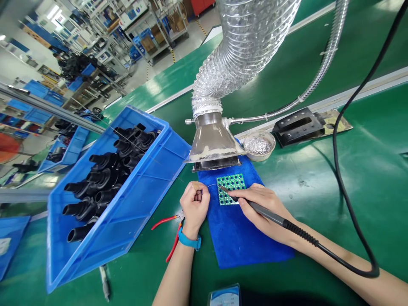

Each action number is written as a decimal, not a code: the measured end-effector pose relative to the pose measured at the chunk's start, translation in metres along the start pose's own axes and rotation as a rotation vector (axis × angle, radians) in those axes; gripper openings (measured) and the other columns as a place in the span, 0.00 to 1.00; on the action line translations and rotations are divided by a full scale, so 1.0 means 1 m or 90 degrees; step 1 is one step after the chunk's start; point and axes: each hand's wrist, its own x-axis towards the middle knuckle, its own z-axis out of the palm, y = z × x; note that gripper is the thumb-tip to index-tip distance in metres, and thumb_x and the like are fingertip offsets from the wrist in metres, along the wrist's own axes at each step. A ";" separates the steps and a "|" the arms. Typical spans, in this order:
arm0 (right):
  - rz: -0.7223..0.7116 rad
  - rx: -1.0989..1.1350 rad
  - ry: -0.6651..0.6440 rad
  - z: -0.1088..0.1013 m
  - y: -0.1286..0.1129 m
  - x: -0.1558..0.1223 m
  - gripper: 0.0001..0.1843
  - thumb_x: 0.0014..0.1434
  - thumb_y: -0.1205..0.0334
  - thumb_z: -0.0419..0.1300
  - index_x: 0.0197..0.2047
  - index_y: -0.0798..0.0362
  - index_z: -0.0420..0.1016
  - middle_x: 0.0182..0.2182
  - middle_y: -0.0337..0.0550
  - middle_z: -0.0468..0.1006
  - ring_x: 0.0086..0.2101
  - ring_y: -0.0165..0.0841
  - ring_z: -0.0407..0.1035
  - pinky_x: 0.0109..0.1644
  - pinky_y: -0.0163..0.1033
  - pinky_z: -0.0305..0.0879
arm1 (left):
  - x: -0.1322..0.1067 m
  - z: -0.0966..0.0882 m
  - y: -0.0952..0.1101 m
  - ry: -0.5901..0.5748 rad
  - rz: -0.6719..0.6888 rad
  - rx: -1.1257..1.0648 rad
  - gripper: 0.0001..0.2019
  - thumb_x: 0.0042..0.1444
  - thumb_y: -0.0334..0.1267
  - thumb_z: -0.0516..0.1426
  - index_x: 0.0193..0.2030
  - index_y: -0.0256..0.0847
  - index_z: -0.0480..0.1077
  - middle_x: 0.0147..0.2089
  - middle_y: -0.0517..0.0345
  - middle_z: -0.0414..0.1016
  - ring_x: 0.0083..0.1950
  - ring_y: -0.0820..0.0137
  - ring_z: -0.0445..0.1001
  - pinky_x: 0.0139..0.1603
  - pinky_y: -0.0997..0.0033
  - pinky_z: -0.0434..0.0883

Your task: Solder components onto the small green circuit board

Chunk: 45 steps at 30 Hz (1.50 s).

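Observation:
My right hand (261, 208) grips a soldering iron (255, 207) like a pen, its tip resting on the upper left of a small green circuit board (231, 188). The board lies on a blue cloth (242, 238). My left hand (195, 206) is closed in a fist just left of the board, pinching a thin solder wire (212, 185) that runs toward the iron's tip. A blue wrist strap (188, 240) circles my left wrist.
A fume extraction hood (214, 144) on a ribbed silver duct hangs just behind the board. A blue bin (134, 204) of black rubber parts (105, 178) sits at left. Red-handled cutters (170, 233) lie beside my left wrist. Behind: a bowl of metal wool (259, 144), a black iron stand (298, 125).

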 end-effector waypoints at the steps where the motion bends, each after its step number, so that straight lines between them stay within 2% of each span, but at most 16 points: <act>1: -0.003 0.001 0.010 0.000 0.000 0.000 0.12 0.67 0.69 0.56 0.48 0.51 0.80 0.37 0.39 0.86 0.29 0.28 0.76 0.40 0.38 0.70 | 0.000 0.000 0.000 0.001 0.002 -0.001 0.11 0.60 0.29 0.57 0.27 0.40 0.66 0.29 0.60 0.70 0.30 0.75 0.66 0.27 0.75 0.61; 11: -0.047 0.010 0.110 -0.006 -0.004 0.000 0.14 0.66 0.71 0.55 0.49 0.52 0.79 0.31 0.38 0.84 0.27 0.29 0.75 0.36 0.39 0.70 | 0.001 -0.001 0.002 0.002 0.011 0.006 0.10 0.60 0.30 0.57 0.27 0.40 0.67 0.29 0.59 0.72 0.31 0.73 0.70 0.29 0.75 0.63; 15: -0.065 -0.040 0.214 -0.014 -0.001 -0.004 0.16 0.64 0.73 0.55 0.49 0.51 0.79 0.29 0.39 0.82 0.26 0.31 0.73 0.35 0.40 0.67 | 0.001 -0.001 0.002 0.013 0.006 0.006 0.10 0.61 0.30 0.57 0.27 0.40 0.68 0.30 0.59 0.72 0.33 0.73 0.71 0.31 0.74 0.65; 18: -0.084 -0.112 0.311 -0.021 0.011 -0.009 0.18 0.64 0.72 0.55 0.53 0.50 0.78 0.30 0.41 0.81 0.27 0.33 0.71 0.36 0.44 0.67 | 0.000 -0.002 0.002 0.012 0.007 0.004 0.09 0.62 0.30 0.57 0.29 0.40 0.69 0.32 0.59 0.72 0.34 0.73 0.72 0.33 0.74 0.67; 21: -0.043 -0.161 0.395 -0.024 0.025 -0.010 0.20 0.65 0.69 0.54 0.58 0.49 0.75 0.31 0.41 0.79 0.30 0.35 0.71 0.41 0.47 0.67 | -0.001 -0.002 0.001 0.003 0.007 -0.001 0.09 0.63 0.30 0.57 0.30 0.40 0.70 0.33 0.58 0.72 0.36 0.73 0.72 0.35 0.74 0.67; 25: 0.098 -0.201 0.327 -0.023 0.028 -0.007 0.18 0.68 0.68 0.53 0.58 0.53 0.74 0.35 0.44 0.80 0.34 0.37 0.73 0.45 0.47 0.66 | -0.002 -0.003 0.000 -0.001 -0.006 0.016 0.09 0.64 0.33 0.57 0.30 0.40 0.70 0.33 0.58 0.72 0.36 0.72 0.72 0.35 0.73 0.68; 27: 0.062 -0.174 0.303 -0.021 0.022 -0.007 0.18 0.67 0.70 0.53 0.58 0.54 0.74 0.34 0.44 0.80 0.33 0.35 0.73 0.45 0.47 0.66 | -0.002 -0.003 -0.001 0.005 -0.014 0.028 0.09 0.64 0.34 0.58 0.30 0.40 0.70 0.33 0.58 0.72 0.36 0.71 0.72 0.35 0.73 0.69; 29: -0.027 -0.122 0.274 -0.018 0.013 -0.009 0.20 0.65 0.71 0.54 0.58 0.53 0.73 0.31 0.42 0.79 0.29 0.33 0.71 0.39 0.44 0.66 | -0.002 -0.003 -0.002 0.009 -0.015 0.030 0.09 0.64 0.35 0.58 0.30 0.40 0.70 0.33 0.58 0.73 0.37 0.71 0.73 0.36 0.72 0.69; 32: -0.099 -0.055 0.207 -0.012 0.003 -0.014 0.20 0.64 0.72 0.53 0.57 0.54 0.73 0.27 0.39 0.77 0.25 0.31 0.68 0.32 0.40 0.64 | -0.003 -0.003 -0.005 0.015 -0.017 0.029 0.09 0.63 0.35 0.58 0.30 0.40 0.70 0.33 0.58 0.73 0.37 0.70 0.73 0.38 0.71 0.70; 38: -0.110 -0.034 0.167 -0.002 0.003 -0.020 0.17 0.61 0.74 0.53 0.52 0.62 0.74 0.23 0.39 0.74 0.23 0.31 0.67 0.30 0.40 0.63 | -0.004 -0.004 -0.004 0.004 -0.029 0.028 0.08 0.63 0.31 0.59 0.31 0.40 0.71 0.34 0.59 0.73 0.37 0.71 0.73 0.38 0.72 0.69; 45: -0.106 -0.043 0.145 0.004 0.007 -0.023 0.18 0.62 0.73 0.52 0.53 0.61 0.74 0.24 0.39 0.74 0.23 0.31 0.66 0.29 0.39 0.64 | -0.004 -0.005 0.002 -0.038 -0.020 0.037 0.09 0.63 0.29 0.58 0.31 0.41 0.70 0.32 0.60 0.72 0.36 0.72 0.72 0.38 0.72 0.68</act>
